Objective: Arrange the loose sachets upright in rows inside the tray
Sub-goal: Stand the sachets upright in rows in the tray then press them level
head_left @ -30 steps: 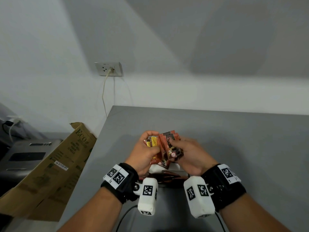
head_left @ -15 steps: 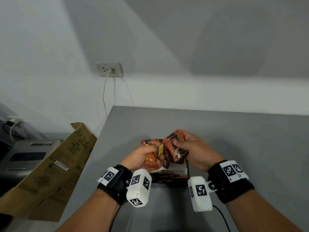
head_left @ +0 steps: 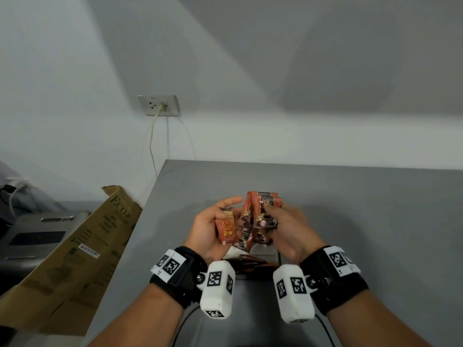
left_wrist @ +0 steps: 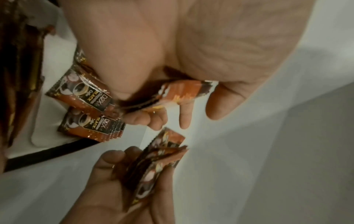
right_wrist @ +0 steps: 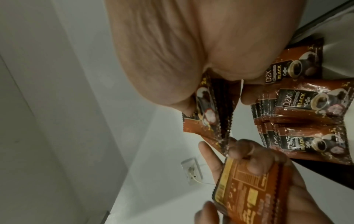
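Both hands hover together over a white tray [head_left: 265, 252] on the grey table [head_left: 350, 209]. My left hand [head_left: 220, 216] grips one orange-brown sachet [head_left: 226, 230], its printed back showing in the right wrist view [right_wrist: 249, 189]. My right hand [head_left: 275, 216] pinches a small upright stack of sachets [head_left: 265, 211], thumb on the front; the stack's edges [left_wrist: 157, 163] show in the left wrist view. Rows of D2X Black Coffee sachets [right_wrist: 306, 104] stand in the tray beneath the hands [left_wrist: 90, 125].
More dark sachets [head_left: 250, 265] lie at the tray's near side. A cardboard box [head_left: 82, 246] leans at the table's left edge, beside a grey device [head_left: 37, 234]. A wall socket [head_left: 159, 105] with a cable sits behind. A black cable [head_left: 185, 329] runs near my left forearm.
The hands parted half a second ago, the left dropping with its sachet. Now they are close again, the left raised and the right's stack held upright.
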Demonstrator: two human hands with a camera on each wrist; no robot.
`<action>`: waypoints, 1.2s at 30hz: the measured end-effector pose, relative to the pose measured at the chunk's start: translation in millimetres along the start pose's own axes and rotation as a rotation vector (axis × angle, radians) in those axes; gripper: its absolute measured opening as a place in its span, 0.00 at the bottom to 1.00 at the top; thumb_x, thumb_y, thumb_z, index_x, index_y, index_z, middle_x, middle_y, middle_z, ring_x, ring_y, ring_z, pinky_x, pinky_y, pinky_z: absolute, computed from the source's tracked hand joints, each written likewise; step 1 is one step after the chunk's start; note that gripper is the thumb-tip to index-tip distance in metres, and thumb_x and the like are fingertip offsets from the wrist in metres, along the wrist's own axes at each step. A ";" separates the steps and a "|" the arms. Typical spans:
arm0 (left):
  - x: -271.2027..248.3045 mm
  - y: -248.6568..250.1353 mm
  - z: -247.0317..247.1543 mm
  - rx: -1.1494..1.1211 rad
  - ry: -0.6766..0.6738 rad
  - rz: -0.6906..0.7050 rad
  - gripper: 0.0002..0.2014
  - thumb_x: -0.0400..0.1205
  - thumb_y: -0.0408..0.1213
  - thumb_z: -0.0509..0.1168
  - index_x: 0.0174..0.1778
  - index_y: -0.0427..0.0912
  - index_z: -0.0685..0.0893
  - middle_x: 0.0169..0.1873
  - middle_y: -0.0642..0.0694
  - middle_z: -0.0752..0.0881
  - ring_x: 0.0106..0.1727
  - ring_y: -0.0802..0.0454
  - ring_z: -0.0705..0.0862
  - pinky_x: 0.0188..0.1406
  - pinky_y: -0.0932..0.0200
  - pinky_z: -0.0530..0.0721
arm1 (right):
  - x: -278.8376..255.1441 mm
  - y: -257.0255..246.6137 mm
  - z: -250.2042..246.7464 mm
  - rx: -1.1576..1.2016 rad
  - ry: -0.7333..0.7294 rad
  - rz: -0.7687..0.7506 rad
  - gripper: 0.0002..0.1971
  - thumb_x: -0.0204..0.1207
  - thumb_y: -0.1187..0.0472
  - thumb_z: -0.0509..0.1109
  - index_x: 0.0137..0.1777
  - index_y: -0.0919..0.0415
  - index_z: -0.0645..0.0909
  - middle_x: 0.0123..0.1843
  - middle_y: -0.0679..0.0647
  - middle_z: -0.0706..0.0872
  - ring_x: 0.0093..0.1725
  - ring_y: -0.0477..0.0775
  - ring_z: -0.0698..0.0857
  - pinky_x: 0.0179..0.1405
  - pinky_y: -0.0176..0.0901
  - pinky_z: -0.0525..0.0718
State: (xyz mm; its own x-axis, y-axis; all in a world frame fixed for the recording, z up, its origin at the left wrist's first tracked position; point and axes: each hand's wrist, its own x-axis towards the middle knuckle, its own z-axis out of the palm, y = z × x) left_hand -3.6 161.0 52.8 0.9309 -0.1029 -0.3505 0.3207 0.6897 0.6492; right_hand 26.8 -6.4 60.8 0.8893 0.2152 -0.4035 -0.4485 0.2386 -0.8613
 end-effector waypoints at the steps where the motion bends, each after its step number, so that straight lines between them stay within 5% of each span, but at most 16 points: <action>1: 0.2 1.5 -2.0 -0.040 0.001 -0.017 0.30 0.61 0.30 0.63 0.61 0.33 0.83 0.49 0.32 0.84 0.36 0.43 0.80 0.30 0.56 0.78 | -0.5 -1.6 -3.1 0.025 0.003 -0.009 0.14 0.89 0.63 0.60 0.62 0.67 0.85 0.54 0.69 0.91 0.49 0.68 0.91 0.43 0.55 0.90; 3: 0.7 2.9 -7.2 -0.074 -0.004 -0.028 0.33 0.58 0.30 0.64 0.62 0.34 0.84 0.47 0.35 0.82 0.38 0.43 0.80 0.34 0.54 0.76 | -1.8 -4.1 -8.5 0.083 -0.024 -0.024 0.14 0.89 0.63 0.59 0.62 0.68 0.84 0.50 0.67 0.91 0.41 0.59 0.88 0.34 0.46 0.80; 6: -0.6 3.4 -8.4 -0.081 0.004 -0.044 0.34 0.61 0.28 0.60 0.67 0.34 0.81 0.49 0.34 0.84 0.42 0.40 0.84 0.37 0.51 0.80 | -6.1 -7.6 -11.7 0.116 -0.065 -0.037 0.15 0.88 0.64 0.60 0.65 0.71 0.82 0.54 0.69 0.89 0.44 0.60 0.87 0.35 0.46 0.78; 11: 1.3 -1.2 -7.4 0.035 0.043 0.006 0.25 0.77 0.13 0.48 0.68 0.28 0.77 0.50 0.26 0.88 0.43 0.37 0.90 0.38 0.45 0.90 | -8.1 -2.7 -12.8 0.066 -0.103 -0.012 0.17 0.88 0.62 0.60 0.68 0.71 0.82 0.62 0.74 0.87 0.61 0.74 0.85 0.59 0.62 0.83; 13: 1.5 -3.1 -8.1 0.145 0.035 0.054 0.19 0.81 0.13 0.54 0.65 0.29 0.79 0.46 0.30 0.90 0.41 0.38 0.91 0.40 0.46 0.91 | -8.0 -1.0 -13.2 0.087 -0.097 -0.013 0.17 0.87 0.62 0.62 0.69 0.72 0.81 0.64 0.73 0.86 0.59 0.72 0.84 0.54 0.61 0.80; 15: 1.6 -5.5 -10.2 0.253 0.036 0.093 0.14 0.82 0.18 0.61 0.62 0.30 0.80 0.46 0.31 0.90 0.43 0.37 0.90 0.44 0.44 0.91 | -9.1 -1.8 -14.1 0.108 -0.091 -0.017 0.17 0.85 0.63 0.64 0.68 0.73 0.82 0.62 0.75 0.85 0.54 0.69 0.83 0.46 0.56 0.80; 18: 1.5 -9.6 -8.4 0.338 0.045 0.132 0.09 0.83 0.22 0.64 0.58 0.32 0.80 0.44 0.32 0.88 0.42 0.37 0.89 0.42 0.44 0.90 | -10.8 -0.8 -12.1 0.047 -0.142 -0.010 0.16 0.86 0.64 0.64 0.69 0.71 0.81 0.65 0.75 0.85 0.62 0.76 0.84 0.63 0.67 0.82; 21: 3.8 -12.5 -4.0 0.339 0.031 0.131 0.08 0.81 0.30 0.69 0.54 0.36 0.80 0.41 0.34 0.85 0.35 0.42 0.84 0.32 0.52 0.86 | -11.2 1.1 -6.7 -0.041 -0.135 -0.073 0.13 0.86 0.64 0.64 0.68 0.65 0.81 0.63 0.70 0.87 0.56 0.67 0.87 0.51 0.59 0.88; 24: 7.2 -6.5 -10.3 0.338 0.088 -0.059 0.23 0.76 0.57 0.73 0.53 0.40 0.83 0.38 0.38 0.83 0.29 0.47 0.79 0.25 0.59 0.76 | -12.0 -7.0 -9.5 -0.245 -0.091 -0.270 0.07 0.86 0.64 0.65 0.60 0.57 0.81 0.53 0.58 0.92 0.52 0.55 0.90 0.54 0.53 0.88; 26: 8.3 -1.4 -16.7 0.228 0.109 -0.230 0.24 0.78 0.62 0.68 0.46 0.40 0.86 0.35 0.38 0.83 0.28 0.47 0.79 0.25 0.60 0.77 | -13.4 -13.2 -16.0 -0.465 -0.138 -0.380 0.05 0.85 0.64 0.67 0.54 0.52 0.80 0.46 0.50 0.91 0.45 0.48 0.89 0.47 0.44 0.89; 28: 7.1 0.0 -15.8 0.160 0.103 -0.259 0.16 0.78 0.49 0.72 0.48 0.37 0.86 0.35 0.37 0.84 0.28 0.48 0.80 0.23 0.61 0.79 | -16.6 -12.9 -18.5 -0.644 -0.247 -0.368 0.06 0.84 0.65 0.69 0.53 0.52 0.81 0.45 0.53 0.91 0.44 0.49 0.89 0.46 0.44 0.90; 31: 9.3 -0.8 -13.1 0.254 0.182 -0.033 0.18 0.75 0.21 0.71 0.59 0.37 0.80 0.43 0.32 0.86 0.32 0.41 0.84 0.24 0.56 0.84 | -17.7 -2.2 -22.0 -0.481 -0.269 -0.299 0.07 0.80 0.67 0.72 0.52 0.54 0.86 0.47 0.59 0.91 0.43 0.52 0.89 0.43 0.45 0.89; 34: 8.3 -1.2 -10.9 0.494 0.228 0.176 0.24 0.74 0.17 0.71 0.62 0.43 0.82 0.51 0.30 0.87 0.42 0.38 0.88 0.44 0.45 0.89 | -13.3 1.5 -21.0 0.041 -0.185 -0.100 0.11 0.79 0.65 0.70 0.59 0.63 0.87 0.54 0.65 0.91 0.52 0.62 0.90 0.50 0.56 0.88; 36: 7.7 -4.2 -6.7 0.584 0.184 0.222 0.22 0.74 0.17 0.72 0.60 0.42 0.83 0.50 0.29 0.88 0.43 0.38 0.87 0.48 0.44 0.87 | -9.2 6.5 -15.9 0.014 -0.159 -0.027 0.13 0.84 0.65 0.65 0.65 0.67 0.84 0.61 0.70 0.89 0.61 0.72 0.87 0.64 0.70 0.83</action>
State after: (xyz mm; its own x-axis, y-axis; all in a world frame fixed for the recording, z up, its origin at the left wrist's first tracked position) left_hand 1.0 162.1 42.9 0.9575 0.1569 -0.2422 0.2149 0.1722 0.9613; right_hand 17.1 -21.9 54.0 0.8762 0.3555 -0.3254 -0.4268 0.2590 -0.8664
